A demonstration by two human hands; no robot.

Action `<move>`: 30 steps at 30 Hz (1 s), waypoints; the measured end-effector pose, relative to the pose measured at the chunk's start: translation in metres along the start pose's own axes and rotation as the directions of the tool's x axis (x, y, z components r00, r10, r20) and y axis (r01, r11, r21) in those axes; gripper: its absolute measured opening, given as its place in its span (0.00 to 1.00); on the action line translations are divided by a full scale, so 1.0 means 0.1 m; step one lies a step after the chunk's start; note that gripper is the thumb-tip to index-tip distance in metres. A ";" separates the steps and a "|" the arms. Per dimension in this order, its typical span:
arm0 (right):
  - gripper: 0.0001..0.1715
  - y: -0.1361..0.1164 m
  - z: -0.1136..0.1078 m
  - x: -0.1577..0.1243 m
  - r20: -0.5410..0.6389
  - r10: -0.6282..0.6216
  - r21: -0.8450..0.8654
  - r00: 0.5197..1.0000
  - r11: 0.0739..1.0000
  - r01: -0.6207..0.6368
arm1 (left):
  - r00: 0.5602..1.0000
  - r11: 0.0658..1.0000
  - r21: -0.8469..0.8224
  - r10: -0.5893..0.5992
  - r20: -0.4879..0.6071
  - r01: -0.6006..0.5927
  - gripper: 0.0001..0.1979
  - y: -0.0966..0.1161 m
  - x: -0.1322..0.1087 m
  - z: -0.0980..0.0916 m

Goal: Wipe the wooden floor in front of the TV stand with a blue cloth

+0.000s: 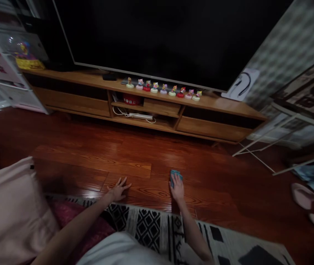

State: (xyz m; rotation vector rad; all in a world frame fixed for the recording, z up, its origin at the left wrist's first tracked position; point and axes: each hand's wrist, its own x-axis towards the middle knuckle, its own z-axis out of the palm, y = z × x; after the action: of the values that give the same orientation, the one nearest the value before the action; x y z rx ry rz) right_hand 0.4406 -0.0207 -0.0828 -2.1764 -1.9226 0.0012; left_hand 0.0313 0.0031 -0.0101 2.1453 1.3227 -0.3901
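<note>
My left hand (117,191) rests on the reddish-brown wooden floor (126,167) with its fingers spread and nothing in it. Further right, my right hand (177,190) presses down on a small folded blue cloth (175,172) that lies against the floorboards. The cloth sticks out past the fingertips and at the sides; its middle is covered by the hand. Both forearms reach forward over a black and white patterned rug (148,226).
Ahead stands a low wooden TV cabinet (214,129) with a row of several small figurines (155,87) under a large dark television (170,36). A pale cushion (13,213) lies left. Pink slippers (303,196) and a white-legged rack (272,147) are right.
</note>
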 end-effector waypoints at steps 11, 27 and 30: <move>0.39 0.61 -0.02 0.90 -0.270 0.645 0.108 0.715 0.758 -0.643 | 0.997 0.997 0.018 -0.071 0.012 0.070 0.47 0.04 0.09 -0.10; 0.35 -2.16 0.42 0.87 0.005 -0.433 0.141 0.902 0.893 0.428 | 0.996 0.996 0.007 -0.084 0.044 0.084 0.50 0.09 0.09 -0.17; 0.34 -1.97 0.35 0.73 0.004 -0.515 0.150 0.857 0.848 0.509 | 0.995 0.994 -0.044 -0.097 0.035 0.098 0.48 0.06 0.04 -0.19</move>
State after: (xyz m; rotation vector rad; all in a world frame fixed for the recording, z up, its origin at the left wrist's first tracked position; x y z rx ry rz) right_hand 0.2521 0.0783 -0.0709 -1.5236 -2.3877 0.0932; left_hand 0.0378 0.0157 0.0049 2.0336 1.4083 -0.4278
